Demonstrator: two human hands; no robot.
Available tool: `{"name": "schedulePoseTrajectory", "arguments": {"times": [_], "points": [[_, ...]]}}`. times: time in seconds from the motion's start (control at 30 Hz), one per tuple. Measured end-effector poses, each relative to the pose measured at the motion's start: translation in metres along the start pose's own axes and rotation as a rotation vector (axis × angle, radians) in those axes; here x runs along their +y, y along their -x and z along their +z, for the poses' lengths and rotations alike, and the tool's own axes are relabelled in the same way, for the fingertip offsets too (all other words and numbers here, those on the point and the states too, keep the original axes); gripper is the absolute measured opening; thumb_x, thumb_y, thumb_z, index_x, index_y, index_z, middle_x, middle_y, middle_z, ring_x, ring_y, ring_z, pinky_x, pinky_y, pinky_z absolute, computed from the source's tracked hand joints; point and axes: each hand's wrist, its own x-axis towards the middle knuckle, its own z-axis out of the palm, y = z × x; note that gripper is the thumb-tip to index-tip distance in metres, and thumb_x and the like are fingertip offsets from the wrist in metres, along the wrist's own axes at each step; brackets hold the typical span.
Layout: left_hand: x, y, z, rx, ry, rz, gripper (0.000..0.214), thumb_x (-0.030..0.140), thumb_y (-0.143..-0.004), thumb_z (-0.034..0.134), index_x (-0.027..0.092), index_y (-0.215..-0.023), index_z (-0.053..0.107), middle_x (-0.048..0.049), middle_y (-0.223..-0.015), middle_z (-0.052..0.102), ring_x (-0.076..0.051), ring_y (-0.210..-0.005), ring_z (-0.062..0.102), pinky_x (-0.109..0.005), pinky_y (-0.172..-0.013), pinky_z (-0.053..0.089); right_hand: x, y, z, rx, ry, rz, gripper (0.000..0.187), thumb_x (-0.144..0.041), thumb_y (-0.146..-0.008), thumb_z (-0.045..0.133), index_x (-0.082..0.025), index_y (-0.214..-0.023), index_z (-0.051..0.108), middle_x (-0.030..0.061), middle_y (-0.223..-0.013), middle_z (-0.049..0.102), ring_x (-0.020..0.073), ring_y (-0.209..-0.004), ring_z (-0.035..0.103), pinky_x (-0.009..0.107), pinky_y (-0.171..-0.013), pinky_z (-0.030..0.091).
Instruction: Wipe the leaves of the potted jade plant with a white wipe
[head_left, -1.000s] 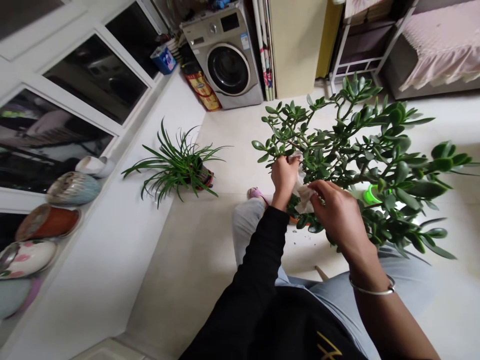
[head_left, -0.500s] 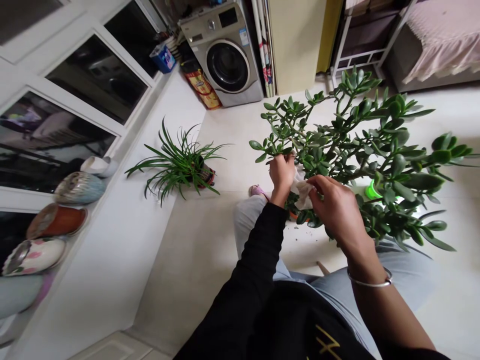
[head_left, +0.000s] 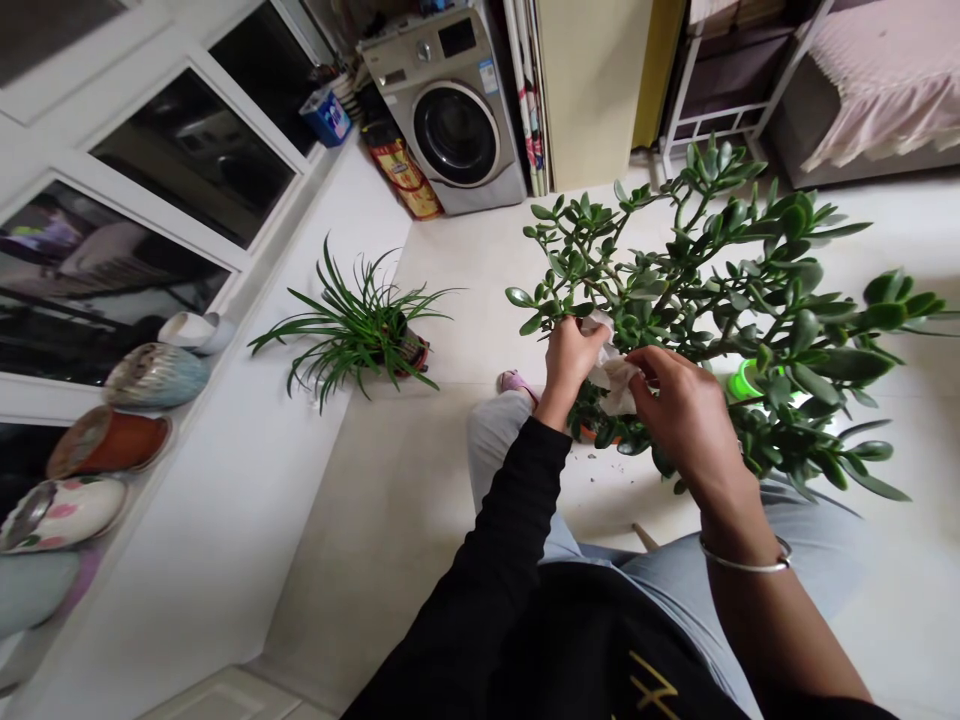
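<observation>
A large jade plant (head_left: pixel 720 290) with thick green leaves stands on the floor in front of me. My left hand (head_left: pixel 571 358) is closed at the plant's left edge, gripping one end of a white tissue (head_left: pixel 615 372) by a leaf. My right hand (head_left: pixel 684 412) is closed on the tissue's other end, just right of the left hand and in front of the lower leaves. A silver bangle (head_left: pixel 746 565) circles my right wrist. The plant's orange pot (head_left: pixel 589 432) barely shows under the leaves.
A spider plant (head_left: pixel 360 325) in a red pot sits on the floor to the left. Several ceramic pots (head_left: pixel 112 440) line the white sill on the far left. A washing machine (head_left: pixel 450 110) stands at the back. A green cap (head_left: pixel 742 382) shows behind the leaves.
Both hands shifted slightly up and to the right along the leaves with the tissue. The view wobbled a little.
</observation>
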Motion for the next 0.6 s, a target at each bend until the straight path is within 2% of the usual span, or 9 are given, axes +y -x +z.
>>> {"name": "schedulePoseTrajectory", "arguments": {"times": [0.2, 0.4, 0.6], "points": [[0.005, 0.003, 0.005, 0.060, -0.088, -0.075, 0.012, 0.030, -0.090, 0.072, 0.019, -0.093, 0.074, -0.0145, -0.107, 0.081, -0.028, -0.104, 0.074, -0.034, -0.087, 0.052, 0.001, 0.000, -0.003, -0.016, -0.017, 0.025, 0.025, -0.014, -0.093, 0.052, -0.018, -0.108, 0.072, 0.0117, -0.104, 0.077, 0.0246, -0.088, 0.073, 0.033, -0.079, 0.051], [0.000, 0.007, 0.006, 0.068, -0.115, -0.004, 0.016, 0.028, -0.099, 0.062, 0.019, -0.100, 0.075, -0.0157, -0.114, 0.080, -0.028, -0.112, 0.073, -0.034, -0.093, 0.051, 0.006, 0.001, -0.006, 0.013, -0.029, 0.010, 0.024, -0.016, -0.093, 0.052, -0.019, -0.106, 0.072, 0.0114, -0.104, 0.078, 0.0234, -0.085, 0.072, 0.032, -0.076, 0.050], [-0.008, 0.012, 0.001, 0.061, -0.083, 0.048, 0.015, 0.022, -0.100, 0.059, 0.019, -0.098, 0.074, -0.0157, -0.112, 0.080, -0.026, -0.108, 0.073, -0.032, -0.092, 0.050, 0.007, 0.003, -0.012, 0.034, -0.008, 0.029, 0.025, -0.016, -0.092, 0.052, -0.018, -0.106, 0.073, 0.0113, -0.099, 0.078, 0.0242, -0.084, 0.073, 0.034, -0.076, 0.051]]}}
